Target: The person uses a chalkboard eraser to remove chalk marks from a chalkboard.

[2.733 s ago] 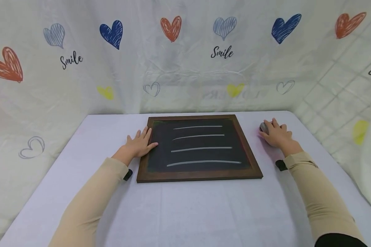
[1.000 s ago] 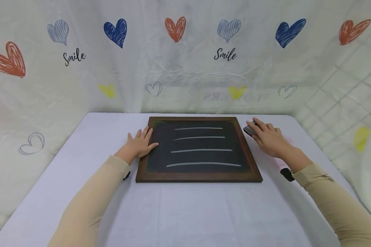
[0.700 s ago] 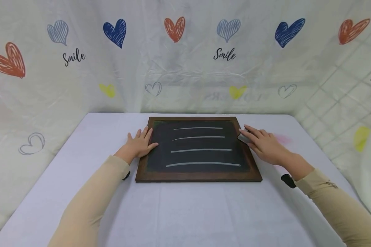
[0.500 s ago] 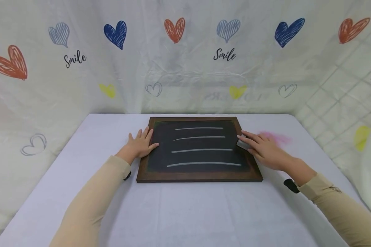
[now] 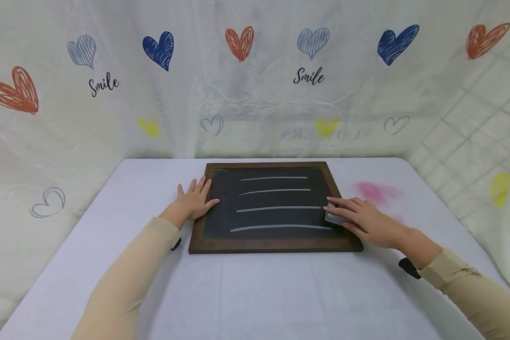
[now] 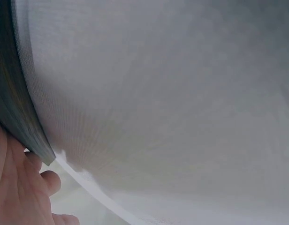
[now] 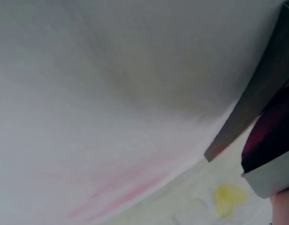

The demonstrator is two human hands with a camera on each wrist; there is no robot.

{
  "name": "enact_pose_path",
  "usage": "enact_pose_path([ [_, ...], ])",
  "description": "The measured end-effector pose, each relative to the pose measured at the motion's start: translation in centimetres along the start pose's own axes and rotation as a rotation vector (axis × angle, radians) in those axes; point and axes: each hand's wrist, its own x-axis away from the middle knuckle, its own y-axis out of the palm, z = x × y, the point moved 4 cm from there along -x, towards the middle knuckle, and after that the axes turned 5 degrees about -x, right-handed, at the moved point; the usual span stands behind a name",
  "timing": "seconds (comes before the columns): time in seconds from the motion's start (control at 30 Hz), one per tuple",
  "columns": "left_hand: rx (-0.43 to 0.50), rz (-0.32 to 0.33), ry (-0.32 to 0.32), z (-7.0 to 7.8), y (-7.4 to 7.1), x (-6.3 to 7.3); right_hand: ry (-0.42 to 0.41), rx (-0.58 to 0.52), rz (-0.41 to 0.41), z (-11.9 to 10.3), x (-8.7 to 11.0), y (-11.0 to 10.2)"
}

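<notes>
A blackboard (image 5: 276, 245) in a brown wooden frame lies on the table, with several white chalk lines across its dark face. My left hand (image 5: 190, 204) rests with spread fingers on the frame's left side, thumb over the dark face. At the board's right side, my right hand (image 5: 371, 223) grips a blackboard eraser (image 5: 334, 217) between fingers and thumb. The eraser overlaps the right ends of the lower lines in the head view. Its grey back (image 7: 271, 176) and dark felt with a pink tint show in the right wrist view.
A white cloth covers the table (image 5: 263, 297). A pink smudge (image 5: 376, 192) marks it to the right of the board. Behind stands a pale curtain (image 5: 255, 94) printed with hearts and the word "Smile".
My right hand has brought the eraser leftward from the table onto the board's right side, then down along it, baring the pink smudge. The left hand has stayed on the frame.
</notes>
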Motion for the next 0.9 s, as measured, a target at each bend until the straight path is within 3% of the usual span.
enact_pose_path([
  [0.2,-0.003,0.001,0.002,0.1,-0.1,-0.2,-0.050,0.001,0.004,-0.1,0.7,0.4],
  [0.4,-0.007,0.006,0.006,0.1,-0.1,-0.5,-0.080,0.033,-0.042,-0.1,0.8,0.7],
  [0.9,0.002,0.000,0.006,0.3,-0.3,0.0,-0.074,0.019,-0.118,-0.9,-0.7,1.3],
])
